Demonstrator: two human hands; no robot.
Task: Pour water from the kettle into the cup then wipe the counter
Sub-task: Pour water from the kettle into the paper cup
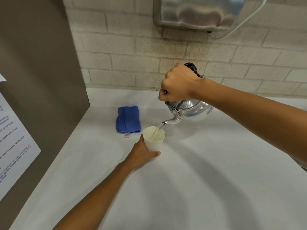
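Observation:
A shiny metal kettle (191,110) is tilted above the white counter (207,171), its spout pointing down and left. My right hand (179,83) is closed around the kettle's black handle. A thin stream of water runs from the spout into a white paper cup (153,140). My left hand (141,155) grips the cup's lower left side and holds it upright on the counter. A folded blue cloth (127,119) lies on the counter just behind and left of the cup.
A brown panel (41,80) with a printed paper notice (13,143) walls off the left side. A brick wall (132,63) runs along the back, with a metal dispenser (199,12) and a white cable mounted above the kettle.

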